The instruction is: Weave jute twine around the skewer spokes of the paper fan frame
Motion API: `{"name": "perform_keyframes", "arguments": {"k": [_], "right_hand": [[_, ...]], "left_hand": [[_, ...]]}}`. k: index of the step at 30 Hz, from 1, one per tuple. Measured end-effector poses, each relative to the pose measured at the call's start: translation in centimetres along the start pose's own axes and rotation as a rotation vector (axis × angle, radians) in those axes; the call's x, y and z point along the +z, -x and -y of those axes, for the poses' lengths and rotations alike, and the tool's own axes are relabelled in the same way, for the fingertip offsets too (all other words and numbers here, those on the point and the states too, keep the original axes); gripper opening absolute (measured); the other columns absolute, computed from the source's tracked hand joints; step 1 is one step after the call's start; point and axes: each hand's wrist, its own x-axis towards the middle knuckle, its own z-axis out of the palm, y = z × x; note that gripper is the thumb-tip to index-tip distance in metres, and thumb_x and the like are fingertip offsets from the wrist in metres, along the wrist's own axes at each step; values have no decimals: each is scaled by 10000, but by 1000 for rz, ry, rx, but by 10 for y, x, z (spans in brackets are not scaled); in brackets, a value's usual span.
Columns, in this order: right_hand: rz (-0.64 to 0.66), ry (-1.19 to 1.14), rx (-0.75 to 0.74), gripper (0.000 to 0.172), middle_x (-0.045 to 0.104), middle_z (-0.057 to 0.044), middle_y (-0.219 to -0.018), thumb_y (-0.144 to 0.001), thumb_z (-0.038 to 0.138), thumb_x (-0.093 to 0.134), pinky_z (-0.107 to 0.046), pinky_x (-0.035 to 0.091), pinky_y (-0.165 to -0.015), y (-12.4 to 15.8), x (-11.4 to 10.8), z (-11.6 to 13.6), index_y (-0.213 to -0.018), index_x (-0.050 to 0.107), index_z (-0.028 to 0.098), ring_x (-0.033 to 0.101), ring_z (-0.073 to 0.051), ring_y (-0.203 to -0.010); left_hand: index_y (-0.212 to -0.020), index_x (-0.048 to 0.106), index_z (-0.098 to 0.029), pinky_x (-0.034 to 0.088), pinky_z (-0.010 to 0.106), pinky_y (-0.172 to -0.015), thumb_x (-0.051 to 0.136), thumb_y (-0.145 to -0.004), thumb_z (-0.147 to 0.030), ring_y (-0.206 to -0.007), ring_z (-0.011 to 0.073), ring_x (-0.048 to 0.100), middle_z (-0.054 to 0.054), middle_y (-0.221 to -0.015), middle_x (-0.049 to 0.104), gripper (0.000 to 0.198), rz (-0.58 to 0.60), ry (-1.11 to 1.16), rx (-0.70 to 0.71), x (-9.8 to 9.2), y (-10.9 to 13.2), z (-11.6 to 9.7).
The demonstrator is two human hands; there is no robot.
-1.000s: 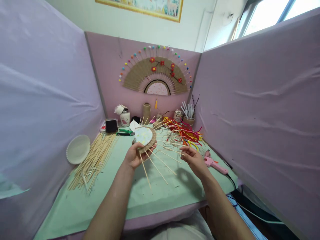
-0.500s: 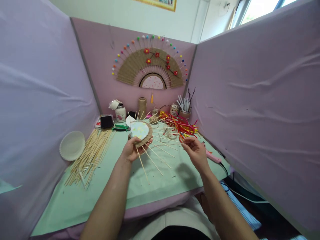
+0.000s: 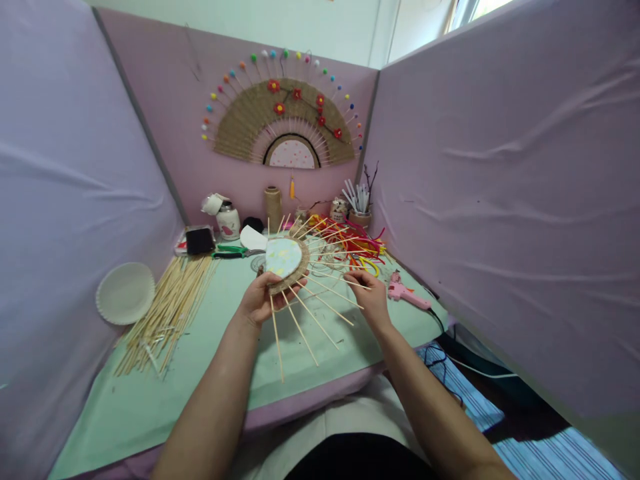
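Note:
My left hand (image 3: pixel 263 298) grips the lower left edge of a half-round fan frame (image 3: pixel 284 259), thumb on top and fingers underneath. The frame has a pale blue centre with yellow patches, a brown woven rim, and thin bamboo sticks (image 3: pixel 320 325) fanning outward. At the right-hand sticks, my right hand (image 3: pixel 369 298) is closed in a pinch. Its fingertips seem to hold a thin strand of twine, partly hidden by the fingers; one stick crosses in front of them. Loose twine (image 3: pixel 327 267) lies in loops behind the sticks.
Bamboo sticks (image 3: pixel 167 310) lie in a pile on the left by a white dish (image 3: pixel 126 293). Green-handled pliers (image 3: pixel 231 251), a twine spool (image 3: pixel 273 208) and red and yellow pipe cleaners (image 3: pixel 363 245) are behind. A pink glue gun (image 3: pixel 407 292) lies right. A finished fan (image 3: pixel 285 120) hangs on the back panel.
My right hand has moved left and closer to the frame, now in among the stick ends. My left hand keeps its hold on the frame. The view has shifted somewhat.

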Motion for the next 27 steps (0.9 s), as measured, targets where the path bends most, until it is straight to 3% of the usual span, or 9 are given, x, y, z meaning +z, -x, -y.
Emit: {"name": "perform_keyframes", "arguments": {"k": [9, 18, 22, 27], "right_hand": [[-118, 4, -4, 288, 642, -29, -761, -787, 493, 623, -319, 448, -733, -12, 11, 1, -780, 626, 205, 551, -187, -743], [-71, 2, 46, 307, 639, -29, -742, -767, 511, 638, -298, 418, -643, -9, 6, -5, -781, 639, 204, 526, -172, -669], [-27, -6, 44, 342, 602, -8, -657, -741, 535, 675, -290, 377, -585, -9, -3, -7, -780, 651, 196, 486, -159, -606], [-11, 8, 19, 296, 629, -15, -716, -742, 482, 705, -301, 410, -637, -12, -17, -14, -809, 663, 196, 516, -168, -656]], "left_hand": [[-1497, 302, -52, 577, 250, -747, 510, -705, -95, -948, 223, 724, 177, -1144, 718, 819, 67, -10, -92, 10, -4, 17], [-1513, 289, -116, 576, 262, -730, 507, -700, -103, -924, 223, 726, 152, -1166, 714, 841, 80, -29, -41, 3, -3, 13], [-1532, 230, -82, 572, 252, -726, 503, -703, -101, -876, 207, 728, 167, -1155, 716, 873, 54, -29, -20, 2, 0, 7], [-1516, 290, -99, 573, 238, -693, 505, -719, -98, -847, 203, 733, 161, -1114, 730, 825, 23, -47, 19, 2, 4, 1]]}}
